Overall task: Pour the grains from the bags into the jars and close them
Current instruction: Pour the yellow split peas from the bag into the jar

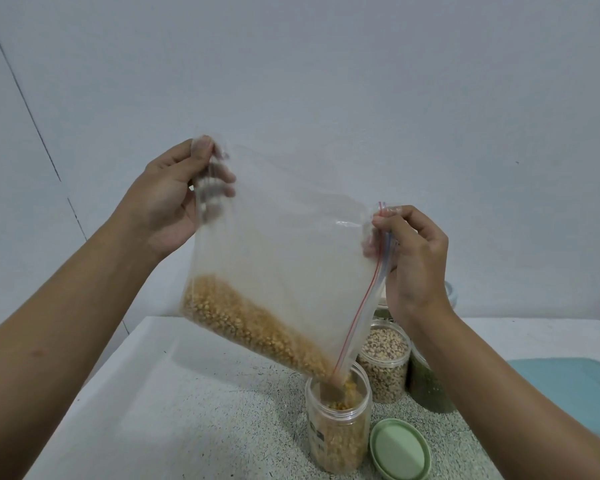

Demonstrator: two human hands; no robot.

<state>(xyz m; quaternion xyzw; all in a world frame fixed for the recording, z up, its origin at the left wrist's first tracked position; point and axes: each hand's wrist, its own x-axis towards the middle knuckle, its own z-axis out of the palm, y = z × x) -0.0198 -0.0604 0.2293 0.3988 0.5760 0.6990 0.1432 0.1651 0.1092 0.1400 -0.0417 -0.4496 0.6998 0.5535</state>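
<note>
Lying flat on the speckled tabletop (187,410), nearest the camera, a pale green lid (400,448) sits at about 4 o'clock from the open jar (338,434), just beside its base. The jar stands upright with no cap and holds yellow grains most of the way up.

Above it hangs a clear zip bag (284,244), tilted, with its lowest corner dipped into the jar's mouth. Its red-and-blue zip strip runs up from there toward 1 o'clock. The yellow grains (250,323) in the bag lie along its lower edge, sloping down into that corner.

The left hand (167,206), at 10 o'clock from the jar, holds the bag's upper corner, its grip pinching the plastic between thumb and curled fingers. The right hand (416,261), at 1 o'clock, has its grip pinching the zip edge near the top of the strip.

Farther back on the tabletop, at 1 o'clock from the open jar, stands a jar of pale beans (383,365). Just beside it, at 2 o'clock, is a jar of dark green grains (426,393), partly hidden by the right forearm. A teal sheet (568,389) lies at 3 o'clock near the tabletop's edge. A plain pale wall (326,81) closes the view at 12 o'clock.
</note>
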